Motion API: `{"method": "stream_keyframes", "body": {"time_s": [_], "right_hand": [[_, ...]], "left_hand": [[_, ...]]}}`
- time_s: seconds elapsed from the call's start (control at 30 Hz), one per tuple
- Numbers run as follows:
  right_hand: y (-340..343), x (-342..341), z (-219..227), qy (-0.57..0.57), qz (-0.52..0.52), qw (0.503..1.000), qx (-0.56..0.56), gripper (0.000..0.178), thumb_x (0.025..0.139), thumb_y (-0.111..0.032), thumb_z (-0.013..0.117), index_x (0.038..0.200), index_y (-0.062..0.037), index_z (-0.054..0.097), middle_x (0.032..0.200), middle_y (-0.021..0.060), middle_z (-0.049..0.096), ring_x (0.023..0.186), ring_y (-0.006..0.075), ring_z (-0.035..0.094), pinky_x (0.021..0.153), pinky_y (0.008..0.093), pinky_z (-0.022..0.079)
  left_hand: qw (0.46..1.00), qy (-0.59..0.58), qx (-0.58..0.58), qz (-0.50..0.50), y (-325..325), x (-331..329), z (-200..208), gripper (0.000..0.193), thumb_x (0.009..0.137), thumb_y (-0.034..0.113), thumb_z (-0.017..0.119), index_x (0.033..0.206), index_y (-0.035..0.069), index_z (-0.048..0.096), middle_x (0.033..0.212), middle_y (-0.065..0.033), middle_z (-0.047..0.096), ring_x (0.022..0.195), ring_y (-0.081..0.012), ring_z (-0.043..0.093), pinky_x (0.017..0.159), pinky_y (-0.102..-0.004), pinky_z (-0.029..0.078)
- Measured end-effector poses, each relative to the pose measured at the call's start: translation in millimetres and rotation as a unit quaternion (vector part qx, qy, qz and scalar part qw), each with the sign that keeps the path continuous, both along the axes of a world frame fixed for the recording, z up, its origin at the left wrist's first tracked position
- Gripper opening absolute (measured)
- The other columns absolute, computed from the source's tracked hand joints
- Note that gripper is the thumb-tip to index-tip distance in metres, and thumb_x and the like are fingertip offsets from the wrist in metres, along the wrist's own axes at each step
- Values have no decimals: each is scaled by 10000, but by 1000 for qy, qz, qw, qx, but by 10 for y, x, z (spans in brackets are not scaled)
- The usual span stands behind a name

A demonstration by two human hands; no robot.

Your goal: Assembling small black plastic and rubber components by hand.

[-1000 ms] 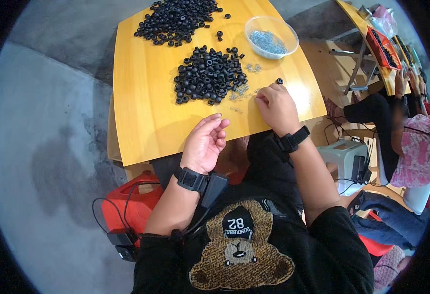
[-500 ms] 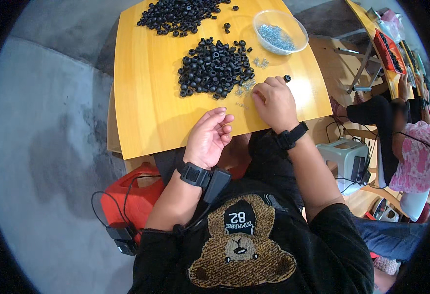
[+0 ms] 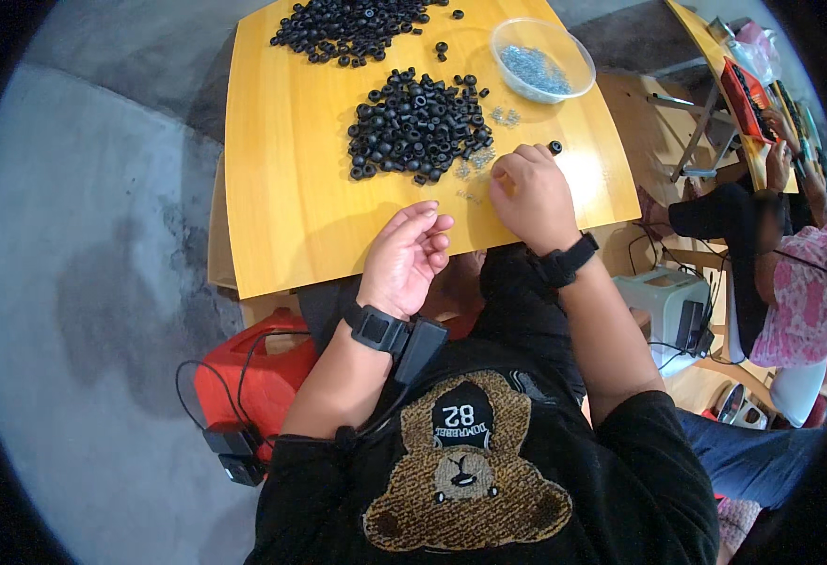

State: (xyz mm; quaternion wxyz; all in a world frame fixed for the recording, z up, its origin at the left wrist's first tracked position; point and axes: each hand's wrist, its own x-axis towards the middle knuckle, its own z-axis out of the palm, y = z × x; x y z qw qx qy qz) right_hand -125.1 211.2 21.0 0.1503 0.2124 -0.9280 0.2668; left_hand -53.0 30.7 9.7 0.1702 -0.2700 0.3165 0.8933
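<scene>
My left hand [image 3: 402, 254] is at the table's near edge, palm turned up. Its fingers curl in and the thumb lies against the index finger; anything pinched there is too small to make out. On the table, my right hand [image 3: 534, 200] is back-up with its fingers closed, and its fingertips are hidden. Small silvery metal pieces [image 3: 474, 165] lie scattered just left of it. Beyond them sits a pile of small black ring-like parts [image 3: 418, 127], several with holes through them. One loose black part [image 3: 555, 147] rests by my right knuckles.
A clear round tub [image 3: 578, 71] of silvery pieces stands at the back right of the yellow table [image 3: 291, 188]. A second black pile [image 3: 347, 28] lies at the far edge. A red stool [image 3: 263, 363] is at my left. Another person [image 3: 794, 292] works at a table to the right.
The table and its contents appear slightly shifted in view. My hands keep nearly the same pose. At the far right, the other person's hands have moved to the red tray.
</scene>
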Motion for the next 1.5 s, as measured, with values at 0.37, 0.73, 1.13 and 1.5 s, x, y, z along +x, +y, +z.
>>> {"method": "stream_keyframes", "body": {"time_s": [0.37,0.73,1.13,1.5], "right_hand": [[113,173,44,-124,-6,988,-86,60,719,-65,597,734,-7,605,700,146,608,691,306,598,640,373,485],[105,373,82,-222,19,962,-156,101,720,-77,586,719,23,601,672,164,601,644,293,605,609,345,485],[236,401,-95,-174,34,972,-156,61,703,-83,613,705,-22,607,681,128,606,682,303,586,644,371,478],[250,375,-126,-149,33,979,-132,47,686,-98,621,667,-58,605,645,88,585,651,271,579,599,368,468]], "left_hand": [[995,49,-90,-11,-162,38,159,121,877,96,577,996,78,570,829,-46,616,677,-101,557,576,-203,457],[835,186,-508,-97,-207,-441,46,199,778,49,679,951,0,595,823,-35,602,718,-88,579,630,-217,500],[632,290,-706,-134,21,-548,84,215,691,12,691,896,67,662,783,-52,558,661,-132,552,639,-256,491],[608,293,-724,-141,108,-525,118,196,680,9,684,873,23,650,799,-91,546,643,-168,569,627,-283,499]]}}
